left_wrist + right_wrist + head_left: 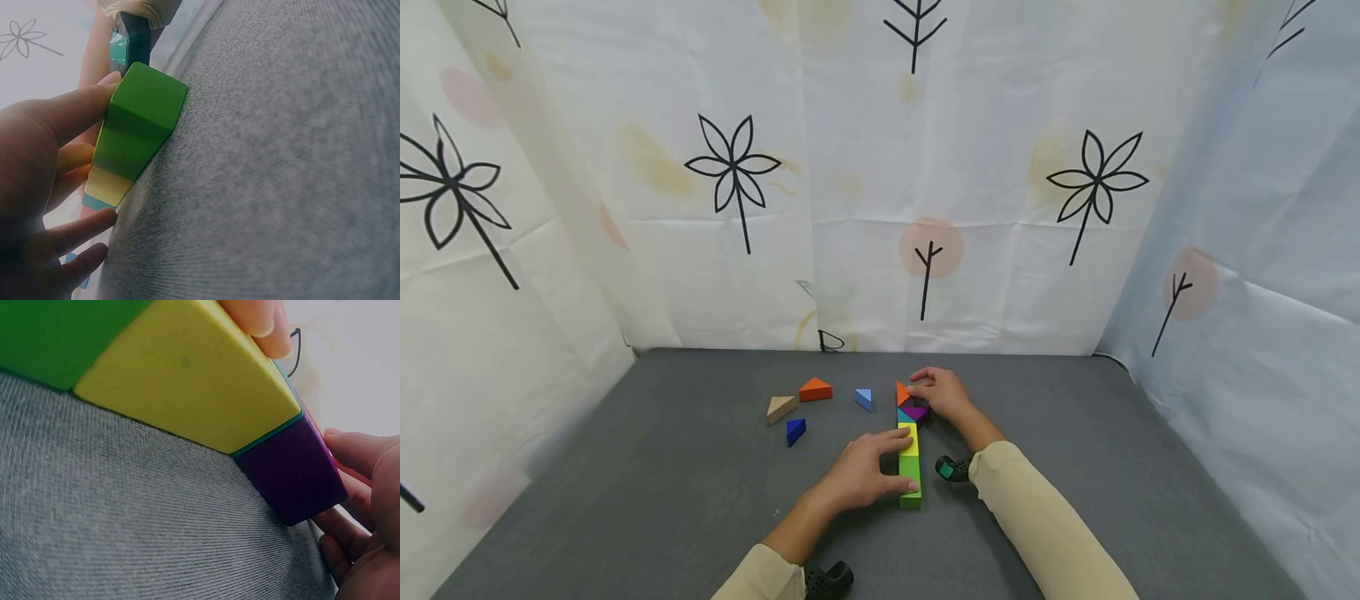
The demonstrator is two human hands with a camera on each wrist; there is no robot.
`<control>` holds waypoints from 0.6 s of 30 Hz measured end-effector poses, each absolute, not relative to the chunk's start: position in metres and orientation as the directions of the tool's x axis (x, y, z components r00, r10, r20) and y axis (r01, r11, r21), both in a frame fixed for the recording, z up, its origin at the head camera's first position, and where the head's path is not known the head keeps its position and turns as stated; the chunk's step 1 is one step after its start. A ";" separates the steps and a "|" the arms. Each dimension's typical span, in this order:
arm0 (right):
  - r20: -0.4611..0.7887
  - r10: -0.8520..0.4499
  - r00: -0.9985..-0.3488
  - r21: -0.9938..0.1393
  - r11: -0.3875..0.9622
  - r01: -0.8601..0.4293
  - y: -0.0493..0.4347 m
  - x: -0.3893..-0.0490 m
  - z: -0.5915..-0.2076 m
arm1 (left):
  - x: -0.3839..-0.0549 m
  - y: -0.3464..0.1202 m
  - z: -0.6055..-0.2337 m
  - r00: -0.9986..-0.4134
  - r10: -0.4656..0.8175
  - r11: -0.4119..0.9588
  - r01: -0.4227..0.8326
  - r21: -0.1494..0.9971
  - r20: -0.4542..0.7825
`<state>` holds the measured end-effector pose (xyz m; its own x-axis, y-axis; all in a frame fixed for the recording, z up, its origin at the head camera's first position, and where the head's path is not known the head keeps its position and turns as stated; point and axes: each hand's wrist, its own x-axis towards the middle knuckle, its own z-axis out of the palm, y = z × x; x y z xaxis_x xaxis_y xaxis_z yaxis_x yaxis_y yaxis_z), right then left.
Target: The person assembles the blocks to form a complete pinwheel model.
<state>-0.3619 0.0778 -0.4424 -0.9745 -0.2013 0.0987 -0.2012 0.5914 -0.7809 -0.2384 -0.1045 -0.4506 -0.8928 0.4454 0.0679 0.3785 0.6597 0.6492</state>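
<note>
A row of coloured blocks runs away from me on the grey table. At its near end is a green block, then a yellow block, a small teal piece, a purple triangular block and an orange triangular block. My left hand spans the row's left side, thumb on the green block and fingertips on the yellow one. My right hand reaches the far end, fingertips touching the orange block's right side. In the right wrist view its lower fingers pass behind the purple block.
Left of the row lie a light-blue triangle, another orange triangle, a natural-wood triangle and a dark-blue triangle. White patterned cloth stands behind the table and along both sides.
</note>
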 end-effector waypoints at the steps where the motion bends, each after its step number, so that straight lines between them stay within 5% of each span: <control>1: 0.098 -0.201 -0.975 -0.782 0.591 -0.200 0.078 -0.362 -0.442 | -0.238 -0.104 -0.451 -0.893 0.445 0.660 0.378 0.649 0.067; 18: 0.180 -0.148 -0.972 -0.822 0.520 -0.232 0.086 -0.354 -0.442 | -0.238 -0.104 -0.448 -0.896 0.441 0.671 0.368 0.644 0.052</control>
<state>-0.3542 0.0861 -0.4420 -0.9723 -0.1484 0.1804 -0.2319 0.5204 -0.8218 -0.2378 -0.1039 -0.4482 -0.8959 0.4411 0.0521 0.3678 0.6711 0.6437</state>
